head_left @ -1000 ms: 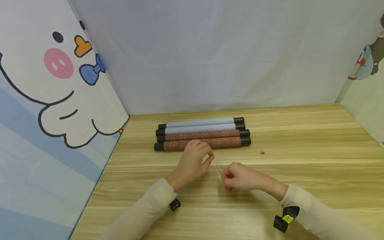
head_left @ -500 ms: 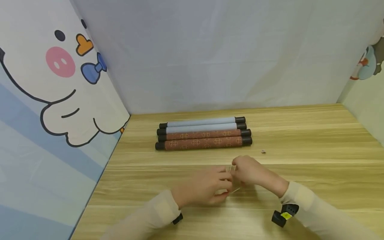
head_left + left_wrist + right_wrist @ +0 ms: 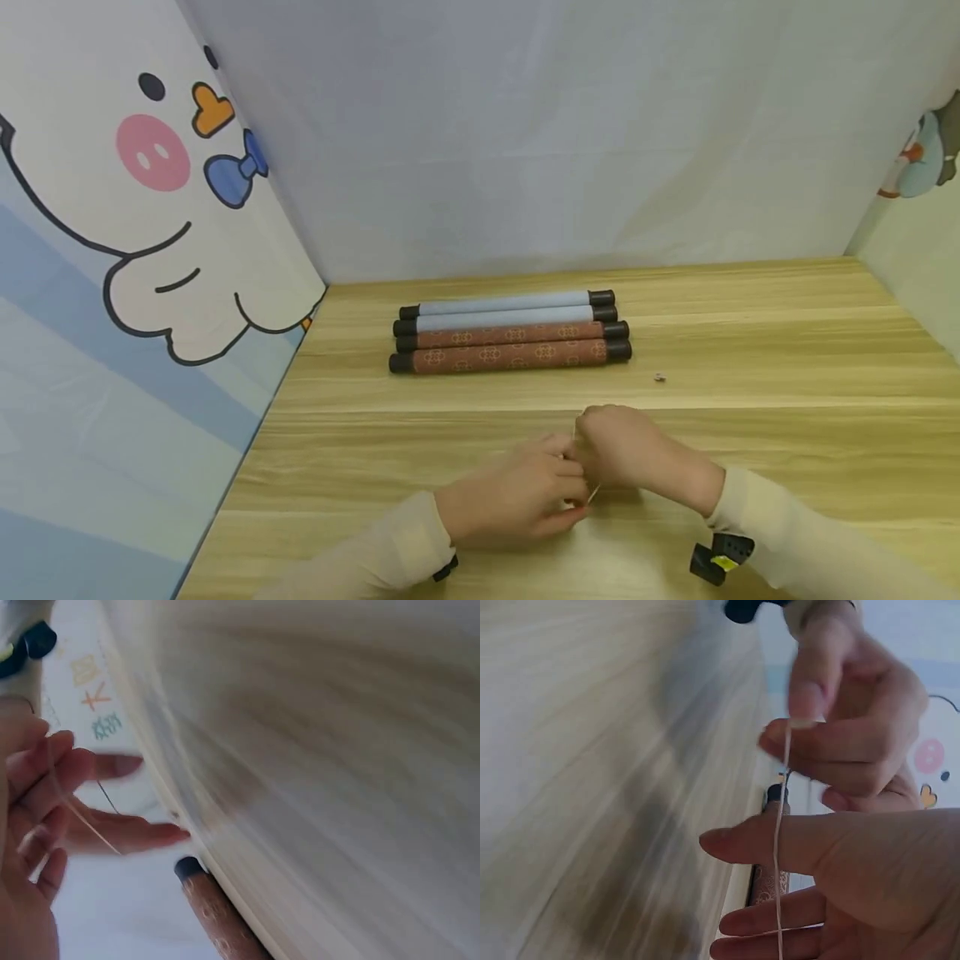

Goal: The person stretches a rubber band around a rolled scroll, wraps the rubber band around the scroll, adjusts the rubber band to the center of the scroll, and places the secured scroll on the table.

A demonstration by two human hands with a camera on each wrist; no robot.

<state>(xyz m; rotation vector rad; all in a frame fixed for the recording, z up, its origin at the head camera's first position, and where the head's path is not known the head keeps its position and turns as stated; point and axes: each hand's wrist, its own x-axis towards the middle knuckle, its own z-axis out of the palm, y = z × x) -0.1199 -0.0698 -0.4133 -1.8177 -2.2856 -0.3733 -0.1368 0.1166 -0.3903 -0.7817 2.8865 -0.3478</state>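
Both hands are close together over the front middle of the table (image 3: 360,467). My left hand (image 3: 521,496) pinches a thin pale string (image 3: 782,787) between thumb and finger, clearest in the right wrist view. From that pinch the string runs down across my right hand (image 3: 637,450), whose thumb (image 3: 739,841) and fingers are spread and nearly straight in the same view. A curved length of string also shows in front of the fingers in the left wrist view. In the head view most of the string is hidden between the hands.
Behind the hands, several rolls with dark end caps lie side by side: light blue ones (image 3: 506,317) at the back, brown patterned ones (image 3: 517,357) in front. A tiny object (image 3: 660,377) lies to their right. Pale curtains (image 3: 525,142) surround the table.
The left hand has come down and right from beside the brown roll, meeting the right hand. The right hand first moved right, then dipped slightly. The string between them shows less.
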